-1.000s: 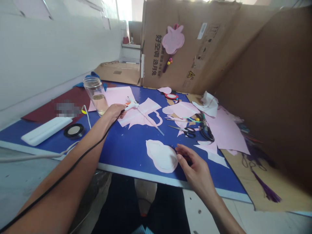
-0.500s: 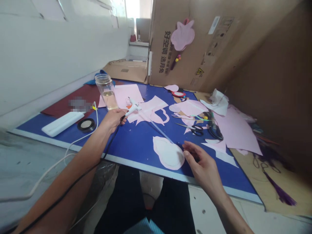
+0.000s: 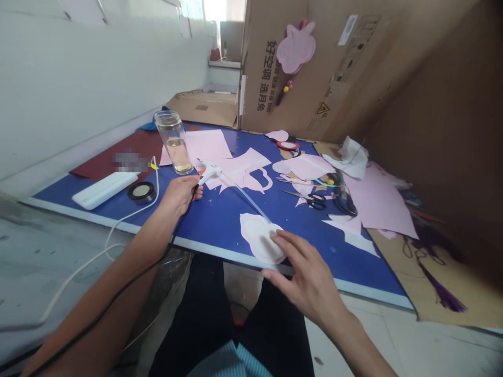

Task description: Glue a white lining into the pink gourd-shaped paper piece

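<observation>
My left hand (image 3: 182, 195) is closed on the black cable end of a white glue gun (image 3: 209, 173), whose long clear glue stick (image 3: 247, 196) reaches back toward the right. At the near table edge lies a pink and white paper cutout (image 3: 260, 239), shaped with a rounded body. My right hand (image 3: 308, 275) is open over its right side, fingertips on or just above the paper and the thumb apart at the table's edge. Pink paper scraps (image 3: 251, 170) lie beyond the glue gun.
A glass jar (image 3: 176, 149) with pale liquid stands back left, near a white power strip (image 3: 105, 189) and black tape roll (image 3: 141, 192). Black scissors (image 3: 315, 200) and pink sheets (image 3: 383, 199) lie right. A cardboard box (image 3: 310, 63) rises behind.
My right hand has moved left onto or over the cutout, its fingers spreading. The cutout has shifted a little left and nearer the table edge. My left hand still holds the glue gun's end.
</observation>
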The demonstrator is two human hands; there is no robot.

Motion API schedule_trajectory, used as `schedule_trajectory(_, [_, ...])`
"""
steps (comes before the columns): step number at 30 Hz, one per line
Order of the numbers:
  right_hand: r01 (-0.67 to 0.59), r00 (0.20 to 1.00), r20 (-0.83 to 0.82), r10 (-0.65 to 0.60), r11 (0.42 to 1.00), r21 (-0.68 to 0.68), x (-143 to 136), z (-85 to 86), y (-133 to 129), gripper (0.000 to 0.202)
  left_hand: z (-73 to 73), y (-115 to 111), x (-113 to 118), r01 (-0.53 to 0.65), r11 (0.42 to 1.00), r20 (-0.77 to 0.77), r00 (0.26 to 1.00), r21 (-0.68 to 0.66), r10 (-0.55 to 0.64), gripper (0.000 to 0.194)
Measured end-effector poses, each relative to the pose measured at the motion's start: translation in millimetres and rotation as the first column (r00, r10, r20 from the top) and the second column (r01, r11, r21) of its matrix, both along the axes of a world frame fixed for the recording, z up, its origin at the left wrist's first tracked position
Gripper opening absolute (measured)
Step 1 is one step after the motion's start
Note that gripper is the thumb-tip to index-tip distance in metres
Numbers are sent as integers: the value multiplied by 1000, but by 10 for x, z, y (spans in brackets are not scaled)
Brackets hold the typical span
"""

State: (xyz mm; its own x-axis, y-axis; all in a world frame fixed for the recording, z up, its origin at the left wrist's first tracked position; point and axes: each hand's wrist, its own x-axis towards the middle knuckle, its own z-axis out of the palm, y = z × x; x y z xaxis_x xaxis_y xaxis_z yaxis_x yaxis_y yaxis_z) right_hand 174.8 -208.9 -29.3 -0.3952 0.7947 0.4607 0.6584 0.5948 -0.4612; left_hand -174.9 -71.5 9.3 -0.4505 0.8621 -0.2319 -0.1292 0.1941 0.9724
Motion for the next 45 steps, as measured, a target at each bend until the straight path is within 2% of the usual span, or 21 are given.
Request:
schedule_trajectory(2, [-27,995,94,24,999,30,-25,-28,-60,61,-2,49,-3,17,1000,-11,1000,-9,-17,9])
schedule_trajectory(4, [-42,988,151,34,998,51,-42,-52,-97,55,1,108,-8,38,999,-27,999,-21,-38,8])
schedule_trajectory(7, [-42,981,190,26,996,81,-59,-75,-125,42,4,197,-18,62,997,-52,997,-38,-64,10])
schedule_trajectory(11, [-84,979,197,61,990,113,-69,-107,-141,35,-18,252,-46,74,997,-63,995,-38,-77,12])
schedule_trajectory(13, [-106,982,169,82,985,136,-68,-130,-145,34,-37,235,-74,80,996,-51,995,-29,-81,12])
schedule_trajectory(17, [-134,988,95,119,976,171,-67,-171,-150,35,-75,128,-172,98,993,61,993,59,-101,39])
schedule_trajectory(21, [-148,989,39,143,971,190,-88,-180,-153,33,-88,-11,-281,201,965,127,966,168,-223,48])
schedule_trajectory(23, [-142,989,0,145,970,198,-109,-171,-153,34,-83,-67,-313,215,959,169,954,187,-247,50])
schedule_trajectory(25, [-131,989,-37,142,969,209,-133,-156,-149,35,-73,-105,-321,173,966,249,943,193,-219,54])
schedule_trajectory(28, [-111,989,-73,130,969,222,-165,-132,-145,34,-43,-126,-285,10,986,433,898,168,-83,59])
schedule_trajectory(30, [-99,988,-91,123,967,233,-178,-119,-144,34,-8,-125,-242,-125,984,561,827,131,30,58])
schedule_trajectory(32, [-91,987,-110,119,969,230,-185,-109,-147,34,29,-127,-192,-225,968,678,730,110,93,52])
schedule_trajectory(34, [-85,984,-139,115,974,208,-192,-97,-149,35,58,-143,-137,-279,955,774,625,103,99,51])
schedule_trajectory(36, [-76,978,-180,108,981,180,-207,-73,-151,35,70,-171,-80,-335,933,820,566,130,88,51])
schedule_trajectory(38, [-63,966,-238,100,985,161,-230,-28,-152,34,67,-198,-24,-366,915,825,560,167,74,51])
schedule_trajectory(42, [-71,897,-433,86,996,51,-281,140,-162,26,51,-190,69,-360,920,780,617,158,107,58])
schedule_trajectory(45, [-82,843,-538,22,993,-87,-278,309,-189,21,48,-172,147,-462,879,823,540,116,175,58])
